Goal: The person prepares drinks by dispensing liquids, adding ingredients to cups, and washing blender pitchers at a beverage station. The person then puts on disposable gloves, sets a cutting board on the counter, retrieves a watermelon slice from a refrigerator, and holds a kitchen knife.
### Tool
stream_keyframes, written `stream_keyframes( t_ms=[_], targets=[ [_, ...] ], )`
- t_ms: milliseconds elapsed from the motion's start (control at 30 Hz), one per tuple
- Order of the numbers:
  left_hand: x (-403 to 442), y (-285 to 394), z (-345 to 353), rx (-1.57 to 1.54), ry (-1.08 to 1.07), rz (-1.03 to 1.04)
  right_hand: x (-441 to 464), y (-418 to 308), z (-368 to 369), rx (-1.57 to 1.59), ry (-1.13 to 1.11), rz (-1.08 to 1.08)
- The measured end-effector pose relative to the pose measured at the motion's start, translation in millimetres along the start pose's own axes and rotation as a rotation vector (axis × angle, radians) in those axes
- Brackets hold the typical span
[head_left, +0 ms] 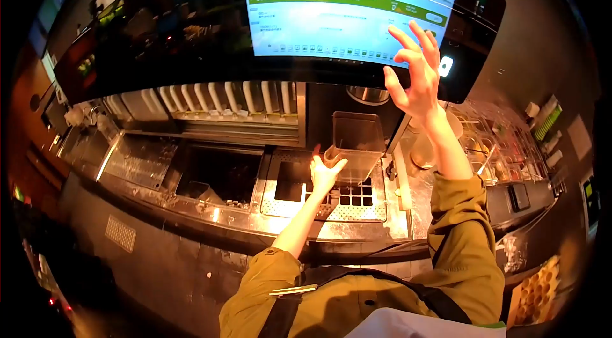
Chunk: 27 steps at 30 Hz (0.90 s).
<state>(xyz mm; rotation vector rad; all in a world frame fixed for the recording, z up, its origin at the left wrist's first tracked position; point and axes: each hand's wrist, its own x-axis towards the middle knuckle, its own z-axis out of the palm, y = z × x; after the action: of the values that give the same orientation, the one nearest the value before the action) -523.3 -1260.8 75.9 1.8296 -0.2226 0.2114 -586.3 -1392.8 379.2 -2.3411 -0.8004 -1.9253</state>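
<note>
My left hand (pixel 325 174) is closed at the near left side of a clear, square-sided pitcher (pixel 364 161), around what looks like its handle. The pitcher is over a perforated metal drip tray (pixel 376 212); whether it rests there I cannot tell. Raised higher, my right hand (pixel 415 80) has its fingers spread and holds nothing. Its fingertips overlap the lower right of a lit touchscreen (pixel 347 9) that shows a white and green list. Contact between the fingertips and the glass cannot be made out.
A row of white-fronted dispensers (pixel 217 98) stands behind the counter. Left of the drip tray is a dark sink (pixel 217 169) with a clear container in it. At right, a rack (pixel 503 146) holds several small containers. The wide black screen housing (pixel 159 64) overhangs the counter.
</note>
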Motion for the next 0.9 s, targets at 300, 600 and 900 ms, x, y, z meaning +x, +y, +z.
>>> stream_keyframes(
  t_ms=[300, 600, 900],
  targets=[
    [-76, -77, -232, -0.134, 0.413, -0.176, -12, -32, 30, -0.244, 0.013, 0.076],
    [-116, -192, -524, 0.425, 0.676, -0.15, -58, -363, 191, 0.825, -0.361, 0.129],
    [-101, -273, -693, -0.116, 0.173, -0.534, -21, -540, 365, 0.934, -1.527, 0.253]
  ],
)
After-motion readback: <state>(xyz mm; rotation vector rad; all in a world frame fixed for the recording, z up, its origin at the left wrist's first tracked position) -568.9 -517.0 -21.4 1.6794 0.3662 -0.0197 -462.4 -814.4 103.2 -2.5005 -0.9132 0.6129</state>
